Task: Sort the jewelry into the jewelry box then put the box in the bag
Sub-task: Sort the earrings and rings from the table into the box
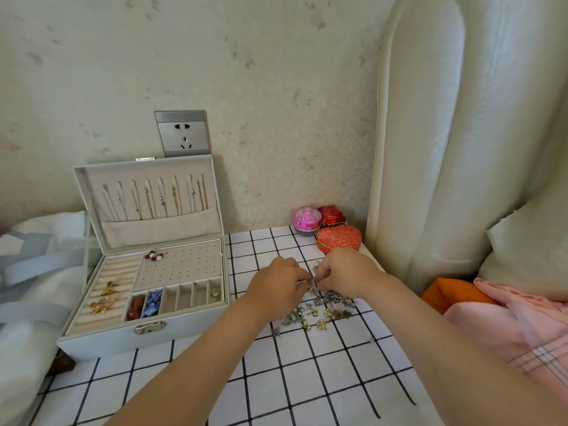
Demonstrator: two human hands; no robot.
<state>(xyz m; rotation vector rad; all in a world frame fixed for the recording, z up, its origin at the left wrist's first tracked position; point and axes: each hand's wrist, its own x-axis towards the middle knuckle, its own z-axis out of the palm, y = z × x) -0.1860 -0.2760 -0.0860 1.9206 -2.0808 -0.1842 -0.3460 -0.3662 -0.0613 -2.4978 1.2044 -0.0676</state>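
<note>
A white jewelry box (104, 341) stands open at the left of the checked table, necklaces hanging in its lid (153, 198). Gold rings, red and blue pieces and a few earrings sit in its tray. A heap of small silver and gold jewelry (319, 312) lies on the cloth right of the box. Just above that heap my left hand (278, 285) and my right hand (341, 273) meet, both pinching one small silver piece (313, 280) between their fingertips. A white bag with grey straps (33, 272) lies left of the box.
Against the wall behind the heap stand a pink round case (305, 219), a red box (332, 215) and an orange heart-shaped box (339, 238). A padded headboard (430, 133) rises at the right, with pink and orange cloth (507, 315) below it. A wall socket (183, 135) sits above the box.
</note>
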